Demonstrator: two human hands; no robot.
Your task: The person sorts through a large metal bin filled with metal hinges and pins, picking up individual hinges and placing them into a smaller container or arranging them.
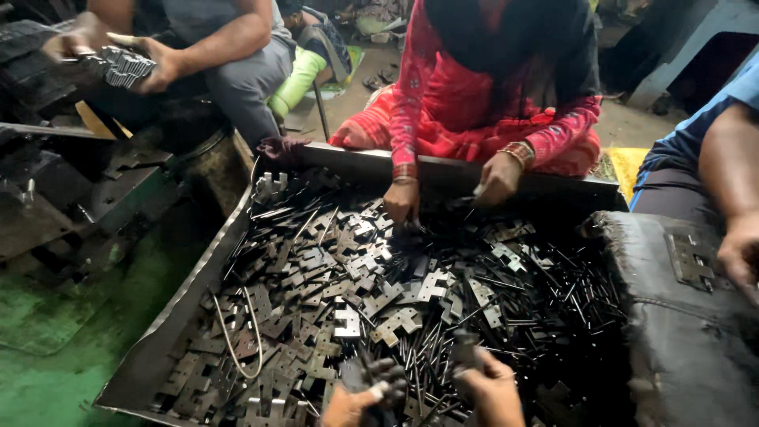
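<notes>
Both my hands are at the bottom edge, over the near end of a big metal tray (190, 296) heaped with dark hinge plates (348, 320) and thin steel pins (545, 304). My left hand (365, 395), its fingers blackened, is curled around a dark hinge plate (353, 373). My right hand (492, 389) grips another dark hinge piece (465, 348) that sticks up from its fingers. The two hands are a short gap apart, just above the pile.
A person in red (490, 95) crouches across the tray with both hands in the parts. At top left another person holds a stack of plates (120, 66). On the right a blue-sleeved arm's hand (739, 253) rests by a hinge (692, 261) on a dark block. Green floor lies left.
</notes>
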